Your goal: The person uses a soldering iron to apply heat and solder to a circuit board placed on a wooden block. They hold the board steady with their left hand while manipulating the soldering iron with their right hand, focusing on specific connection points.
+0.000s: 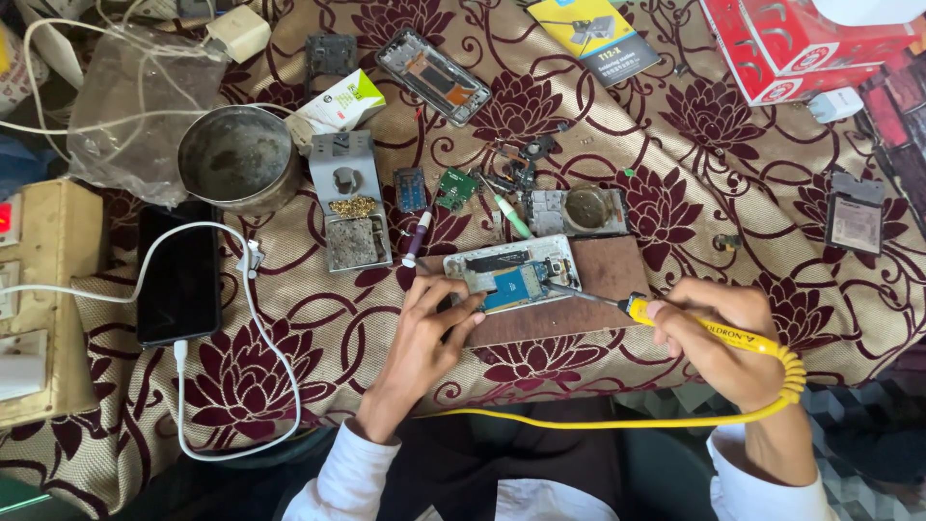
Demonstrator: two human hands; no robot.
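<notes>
Meanwhile, the right hand (719,338) grips a yellow soldering iron (709,328) at an opened phone (511,275) steadied by spread left hand (429,333); nearby, a metal bowl (239,159) looks grimy inside.

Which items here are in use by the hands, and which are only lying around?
In use: opened phone steadied by the left hand; yellow soldering iron in the right hand; brown work mat.

Lying about: metal bowl, black phone on charge, red box, second phone frame.
</notes>
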